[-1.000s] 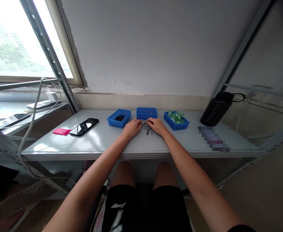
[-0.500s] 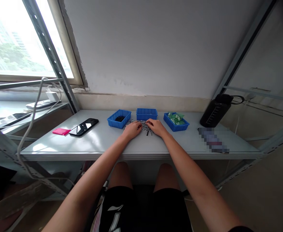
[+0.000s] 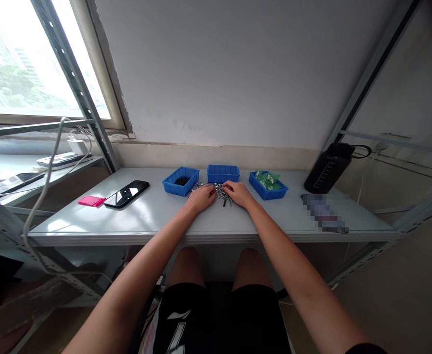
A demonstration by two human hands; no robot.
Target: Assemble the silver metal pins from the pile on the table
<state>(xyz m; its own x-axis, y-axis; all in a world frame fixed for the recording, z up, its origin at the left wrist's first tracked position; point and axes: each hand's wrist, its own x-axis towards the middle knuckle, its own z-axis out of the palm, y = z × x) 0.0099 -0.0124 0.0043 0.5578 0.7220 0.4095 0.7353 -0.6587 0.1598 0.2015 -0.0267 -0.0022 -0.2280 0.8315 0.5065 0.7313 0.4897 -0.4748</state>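
Observation:
On the white table lies a loose heap of small, thin, silvery metal pieces (image 3: 221, 195), with a black piece (image 3: 224, 202) at its near edge. At the heap's left side is my left hand (image 3: 201, 197), its fingers bent together over the pieces. From the right, my right hand (image 3: 238, 193) reaches in with thumb and fingers pinched. The fingertips of both hands are close together, and what lies between them is too small to make out. Behind the heap stands a blue bin (image 3: 221, 178) with a few small pieces inside.
A blue bin of black parts (image 3: 171, 188) stands left, one with green packets (image 3: 273, 194) right. A phone (image 3: 127, 193) and a pink object (image 3: 91, 201) lie further left. A black bottle (image 3: 328, 168) and a blurred-out item (image 3: 324, 213) are at the right, near the shelf post.
The whole view has shifted very slightly. Both hands stay at the heap, with hardly any visible movement of the fingers.

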